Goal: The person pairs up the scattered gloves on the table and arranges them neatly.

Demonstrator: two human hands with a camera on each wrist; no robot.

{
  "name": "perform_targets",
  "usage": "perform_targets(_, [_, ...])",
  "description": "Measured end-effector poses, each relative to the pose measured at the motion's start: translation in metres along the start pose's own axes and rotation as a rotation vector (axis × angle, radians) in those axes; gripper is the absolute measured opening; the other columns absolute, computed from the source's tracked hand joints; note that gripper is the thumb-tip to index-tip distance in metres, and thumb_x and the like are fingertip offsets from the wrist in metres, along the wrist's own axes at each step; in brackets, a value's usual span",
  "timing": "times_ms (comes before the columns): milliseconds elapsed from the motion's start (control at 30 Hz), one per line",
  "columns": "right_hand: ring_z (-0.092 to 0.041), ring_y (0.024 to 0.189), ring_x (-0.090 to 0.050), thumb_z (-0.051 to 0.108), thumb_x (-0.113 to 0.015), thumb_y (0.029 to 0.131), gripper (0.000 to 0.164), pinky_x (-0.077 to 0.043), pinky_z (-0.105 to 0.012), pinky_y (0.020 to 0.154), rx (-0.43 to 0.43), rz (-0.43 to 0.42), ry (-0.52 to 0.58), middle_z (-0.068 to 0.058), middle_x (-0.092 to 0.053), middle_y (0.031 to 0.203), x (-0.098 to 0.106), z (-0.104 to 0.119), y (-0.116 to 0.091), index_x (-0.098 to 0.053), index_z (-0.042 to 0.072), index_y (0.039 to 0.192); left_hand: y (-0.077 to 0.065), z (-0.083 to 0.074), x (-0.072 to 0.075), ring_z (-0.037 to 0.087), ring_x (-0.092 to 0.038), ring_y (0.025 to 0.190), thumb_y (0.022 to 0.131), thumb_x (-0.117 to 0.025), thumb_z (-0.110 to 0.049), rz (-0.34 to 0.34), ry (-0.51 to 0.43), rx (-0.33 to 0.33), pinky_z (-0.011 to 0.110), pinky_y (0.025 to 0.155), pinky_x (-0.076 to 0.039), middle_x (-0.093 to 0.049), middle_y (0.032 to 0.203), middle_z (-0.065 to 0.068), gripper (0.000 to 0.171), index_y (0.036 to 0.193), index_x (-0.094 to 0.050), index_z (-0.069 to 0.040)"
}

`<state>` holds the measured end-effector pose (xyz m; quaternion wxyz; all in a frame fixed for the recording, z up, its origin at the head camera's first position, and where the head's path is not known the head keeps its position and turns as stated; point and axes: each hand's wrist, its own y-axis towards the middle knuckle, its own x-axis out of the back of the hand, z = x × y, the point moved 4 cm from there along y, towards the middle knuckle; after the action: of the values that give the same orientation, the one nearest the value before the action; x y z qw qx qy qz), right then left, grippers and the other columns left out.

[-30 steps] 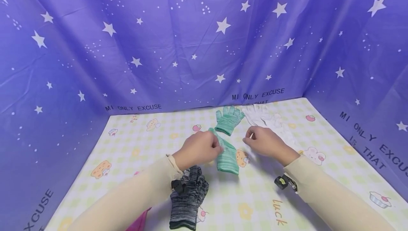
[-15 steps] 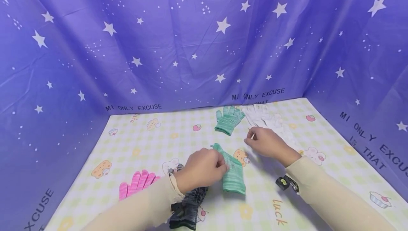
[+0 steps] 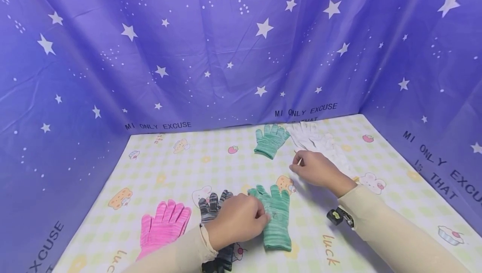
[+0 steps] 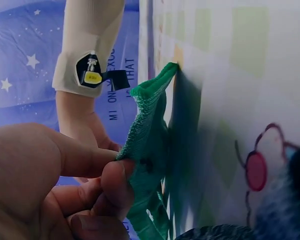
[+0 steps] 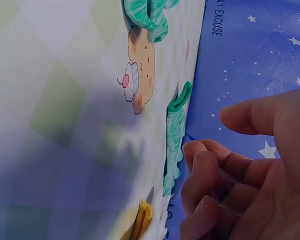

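My left hand (image 3: 241, 220) pinches the side edge of a green knit glove (image 3: 279, 227) between thumb and fingers. In the left wrist view that glove (image 4: 150, 135) stands partly off the tabletop, casting a shadow. Its fingers point away from me, its cuff toward me. Beneath my left hand and sleeve is a black-and-grey striped glove (image 3: 209, 210), largely covered. My right hand (image 3: 316, 169) hovers with loosely bent fingers, holding nothing; the right wrist view shows a gap between thumb (image 5: 247, 117) and fingers. Beyond it lie a second green glove (image 3: 271, 141) and white gloves (image 3: 327, 151).
A pink glove (image 3: 165, 225) lies at the left, its cuff hidden by my sleeve. The table (image 3: 150, 168) wears a checked cloth with cartoon prints. Purple star-patterned curtains (image 3: 211, 55) close off the back and sides. In the right wrist view, a yellow cuff (image 5: 142, 220) shows.
My left hand has drawn the green glove toward me, beside the striped glove, and its fingers have spread into view. The pink glove is uncovered. My right hand has barely moved.
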<state>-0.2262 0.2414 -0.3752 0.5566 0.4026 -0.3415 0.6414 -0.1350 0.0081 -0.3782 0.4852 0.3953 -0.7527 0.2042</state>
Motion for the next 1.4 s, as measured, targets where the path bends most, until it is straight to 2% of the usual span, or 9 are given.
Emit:
perform_targets(333, [-0.013, 0.062, -0.054, 0.037, -0.061, 0.089, 0.019, -0.043, -0.031, 0.059, 0.002, 0.005, -0.004, 0.003, -0.061, 0.075, -0.002, 0.0, 0.0, -0.062, 0.018, 0.091, -0.011, -0.001, -0.009, 0.001, -0.034, 0.033, 0.088, -0.06, -0.037, -0.011, 0.073, -0.005, 0.026, 0.037, -0.029, -0.03, 0.035, -0.016, 0.051, 0.043, -0.041, -0.026])
perform_targets(533, [-0.014, 0.061, -0.054, 0.036, -0.061, 0.088, 0.019, -0.042, -0.031, 0.058, -0.003, 0.005, -0.005, 0.003, -0.062, 0.075, -0.003, 0.001, -0.001, -0.062, 0.018, 0.09, -0.015, 0.0, -0.015, 0.003, -0.029, 0.032, 0.089, -0.061, -0.038, 0.044, 0.093, -0.018, 0.027, 0.033, -0.026, -0.025, 0.036, -0.014, 0.053, 0.044, -0.036, -0.024])
perform_targets(800, [-0.014, 0.06, -0.054, 0.036, -0.061, 0.088, 0.018, -0.042, -0.031, 0.057, -0.004, 0.008, -0.013, 0.003, -0.061, 0.075, -0.003, 0.003, -0.002, -0.062, 0.018, 0.089, -0.017, 0.004, -0.02, 0.006, -0.034, 0.034, 0.089, -0.06, -0.039, 0.08, 0.122, 0.012, 0.028, 0.037, -0.03, -0.028, 0.035, -0.012, 0.054, 0.042, -0.039, -0.022])
perform_targets(967, [-0.014, 0.06, -0.054, 0.035, -0.061, 0.087, 0.018, -0.042, -0.031, 0.057, -0.004, 0.014, -0.013, 0.003, -0.061, 0.075, -0.004, 0.004, -0.002, -0.062, 0.018, 0.089, -0.018, 0.004, -0.023, 0.008, -0.038, 0.036, 0.088, -0.06, -0.042, 0.076, 0.197, 0.014, 0.03, 0.038, -0.03, -0.031, 0.035, -0.012, 0.054, 0.042, -0.039, -0.023])
perform_targets(1133, [-0.014, 0.06, -0.053, 0.035, -0.061, 0.087, 0.017, -0.042, -0.03, 0.057, -0.002, 0.016, -0.015, 0.003, -0.061, 0.074, -0.004, 0.005, -0.002, -0.062, 0.018, 0.088, -0.016, -0.003, -0.023, 0.006, -0.037, 0.039, 0.085, -0.062, -0.04, 0.024, 0.245, -0.048, 0.029, 0.036, -0.029, -0.033, 0.04, -0.013, 0.047, 0.047, -0.039, -0.024])
perform_targets(1267, [-0.014, 0.06, -0.053, 0.036, -0.061, 0.087, 0.018, -0.042, -0.03, 0.057, -0.008, 0.015, -0.019, 0.003, -0.061, 0.075, -0.006, 0.004, -0.001, -0.062, 0.018, 0.088, -0.014, -0.012, -0.02, 0.0, -0.037, 0.045, 0.082, -0.066, -0.034, -0.04, 0.257, -0.123, 0.024, 0.04, -0.029, -0.04, 0.051, -0.017, 0.031, 0.057, -0.049, -0.028])
perform_targets(1400, [-0.014, 0.06, -0.053, 0.036, -0.061, 0.087, 0.017, -0.041, -0.031, 0.056, -0.024, 0.019, -0.026, 0.003, -0.061, 0.075, -0.008, 0.002, 0.001, -0.062, 0.019, 0.088, -0.013, -0.02, -0.019, 0.001, -0.041, 0.051, 0.078, -0.071, -0.033, -0.067, 0.309, -0.167, 0.023, 0.042, -0.03, -0.046, 0.061, -0.016, 0.019, 0.065, -0.058, -0.029])
